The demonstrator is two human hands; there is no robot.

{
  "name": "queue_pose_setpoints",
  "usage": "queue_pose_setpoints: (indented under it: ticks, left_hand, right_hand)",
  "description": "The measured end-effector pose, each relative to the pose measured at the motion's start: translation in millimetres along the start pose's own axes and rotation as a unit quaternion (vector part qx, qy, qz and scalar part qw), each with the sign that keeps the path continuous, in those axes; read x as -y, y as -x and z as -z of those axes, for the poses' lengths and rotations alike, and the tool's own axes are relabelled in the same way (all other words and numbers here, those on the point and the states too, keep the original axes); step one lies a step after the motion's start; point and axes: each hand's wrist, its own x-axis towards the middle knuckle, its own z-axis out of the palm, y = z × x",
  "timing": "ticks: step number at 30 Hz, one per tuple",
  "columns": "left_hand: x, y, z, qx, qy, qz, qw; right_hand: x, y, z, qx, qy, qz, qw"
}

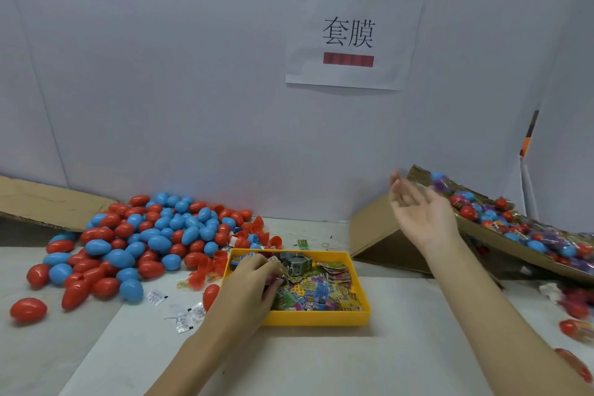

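Dozens of red and blue plastic eggs lie heaped at left, too many to count; three white sachets sit before them; the left hand curls its fingers into the one yellow tray, pinching printed wrappers heaped inside; the right hand hangs raised, palm up, fingers spread, holding nothing, beside one cardboard box of wrapped eggs.

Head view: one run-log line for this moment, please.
left hand grips packets in yellow tray | right hand open, raised beside cardboard box of wrapped eggs
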Motion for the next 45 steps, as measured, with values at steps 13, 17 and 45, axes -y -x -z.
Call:
queue_pose_setpoints:
  ticks: [13,17,45]
  left_hand:
    - [3,-6,13,-0.034,0.040,0.042,0.998]
    - [30,-12,39,-0.140,0.043,0.128,0.981]
    - [-9,-12,43,-0.045,0.212,0.084,0.973]
  right_hand:
    - [-115,38,64,0.057,0.292,-0.146,0.943]
    - [-113,34,70,0.044,0.259,-0.140,0.955]
    - [-139,77,64,0.218,0.591,0.169,0.758]
